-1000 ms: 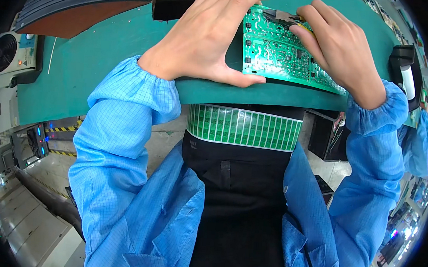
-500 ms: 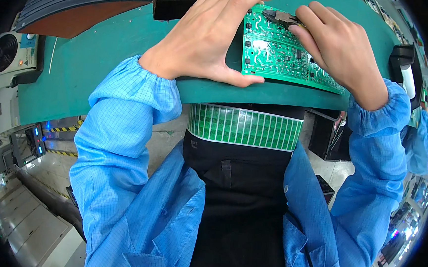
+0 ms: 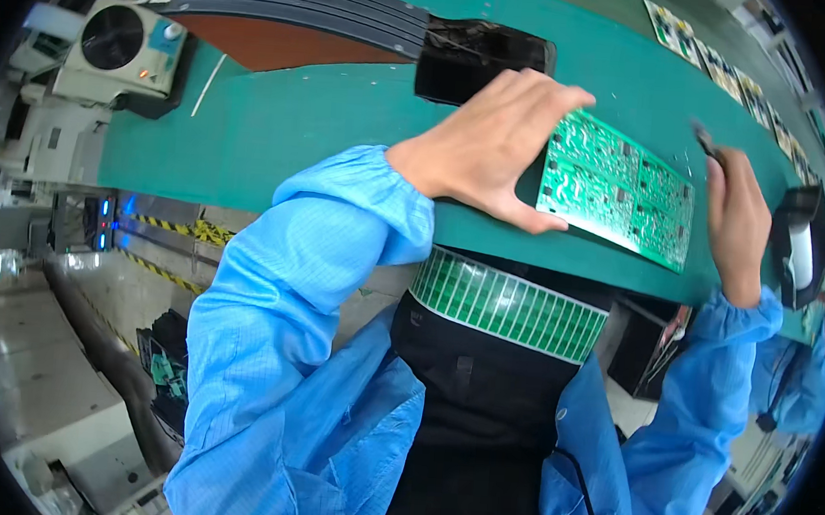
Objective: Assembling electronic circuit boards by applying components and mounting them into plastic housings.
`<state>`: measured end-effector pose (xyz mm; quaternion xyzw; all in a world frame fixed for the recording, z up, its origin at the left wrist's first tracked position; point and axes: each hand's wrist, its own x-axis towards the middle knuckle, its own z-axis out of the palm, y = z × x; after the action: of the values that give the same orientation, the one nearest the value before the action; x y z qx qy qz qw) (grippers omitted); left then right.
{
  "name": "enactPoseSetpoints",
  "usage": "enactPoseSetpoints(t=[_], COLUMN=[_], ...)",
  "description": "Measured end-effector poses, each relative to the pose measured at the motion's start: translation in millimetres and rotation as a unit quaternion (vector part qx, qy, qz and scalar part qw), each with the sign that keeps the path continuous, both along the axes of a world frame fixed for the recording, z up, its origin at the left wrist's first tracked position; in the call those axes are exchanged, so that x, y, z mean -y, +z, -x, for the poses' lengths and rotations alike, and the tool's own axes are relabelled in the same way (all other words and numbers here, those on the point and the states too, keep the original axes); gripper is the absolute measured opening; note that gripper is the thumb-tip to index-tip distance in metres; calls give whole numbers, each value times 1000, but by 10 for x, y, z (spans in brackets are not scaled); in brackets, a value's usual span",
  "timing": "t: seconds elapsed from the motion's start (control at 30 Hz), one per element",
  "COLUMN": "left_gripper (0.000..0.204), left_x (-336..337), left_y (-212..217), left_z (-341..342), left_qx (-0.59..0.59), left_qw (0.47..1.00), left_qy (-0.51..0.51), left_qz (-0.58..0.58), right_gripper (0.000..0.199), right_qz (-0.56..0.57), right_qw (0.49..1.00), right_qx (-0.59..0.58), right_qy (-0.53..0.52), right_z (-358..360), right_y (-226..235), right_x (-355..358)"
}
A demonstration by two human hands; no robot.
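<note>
Green circuit board lies flat on green desk near front edge. Left hand spread, fingers open, palm pinning board's left edge, likely steadying it. Right hand just right of board, fingers pinching small dark tool, blurred.

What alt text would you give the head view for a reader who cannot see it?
A left hand presses a green circuit board flat on a green belt. The right hand, beside the board's right edge, holds a small dark tool. Both sleeves are blue.
</note>
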<state>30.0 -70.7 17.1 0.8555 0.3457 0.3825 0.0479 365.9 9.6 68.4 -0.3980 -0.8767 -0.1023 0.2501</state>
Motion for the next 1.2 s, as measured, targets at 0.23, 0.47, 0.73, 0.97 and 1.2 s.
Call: enactPoseSetpoints(t=[0.23, 0.47, 0.73, 0.97, 1.2], left_gripper=[106, 108, 107, 102, 102], left_x=[-7, -16, -59, -28, -32], left_y=[4, 32, 14, 50, 18], left_z=[2, 8, 36, 18, -4], left_qx=[1, 17, -13, -9, -11], left_qw=[1000, 997, 997, 996, 996], left_qy=[-2, -1, 22, 18, 19], left_qz=[22, 73, 76, 87, 82], right_gripper=[29, 27, 26, 27, 27], right_qz=[110, 58, 51, 40, 38], right_qw=[971, 980, 980, 982, 982], right_qx=[-142, -130, -126, -123, -121], right_qy=[-158, -139, -143, -138, -141], right_z=[-883, -709, -700, -704, -744], right_y=[-691, -574, -560, -583, -639], right_x=[-382, -280, -285, -273, -278])
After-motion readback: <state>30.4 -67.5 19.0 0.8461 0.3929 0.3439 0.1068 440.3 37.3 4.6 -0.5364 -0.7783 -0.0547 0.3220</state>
